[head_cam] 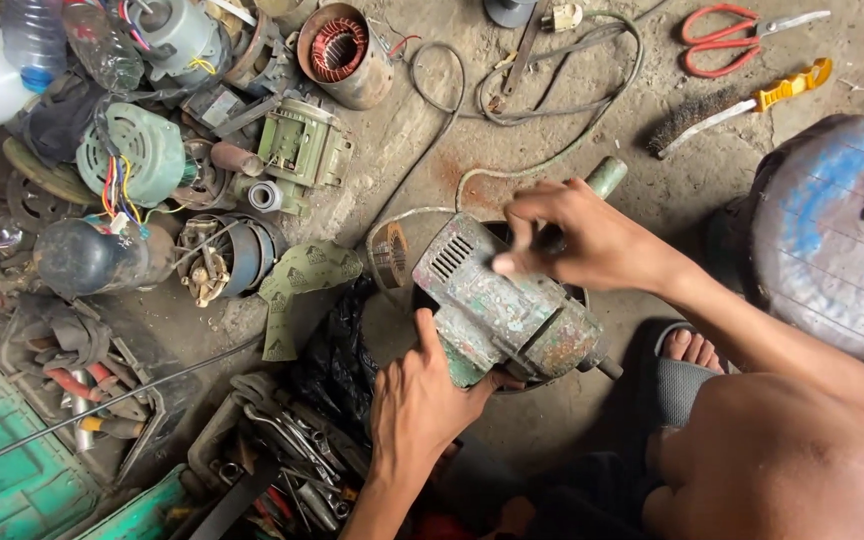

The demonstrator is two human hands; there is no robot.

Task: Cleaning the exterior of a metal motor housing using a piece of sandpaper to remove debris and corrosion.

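Two hands are on the motor [502, 310], and it sits low in the middle of the floor, just in front of your knee. Start at the far left: a clear bottle [34, 40] lies at the top corner, with a green tray [12, 470] at the bottom corner. Beside these, a green fan cover [137, 150] with coloured wires sits among other motor parts, and a dark round can [92, 258] lies just below it. Further in, a stator [344, 52] with red copper windings stands at the top, and a folded green sheet [302, 285] lies on the concrete next to a heap of wrenches [292, 450]. Your left hand [422, 400] is clamped on the motor's near end, thumb pressed up its side and fingers wrapped beneath. The motor is old, its green paint chipped, and it lies tilted with its vented end toward the upper left. Your right hand [577, 240] rests on top of it, fingers curled and blurred; you cannot tell whether they pinch anything. To the right, red scissors [722, 40] and a yellow-handled wire brush [732, 105] lie well apart from the motor. A blue drum [832, 240] fills the right edge.
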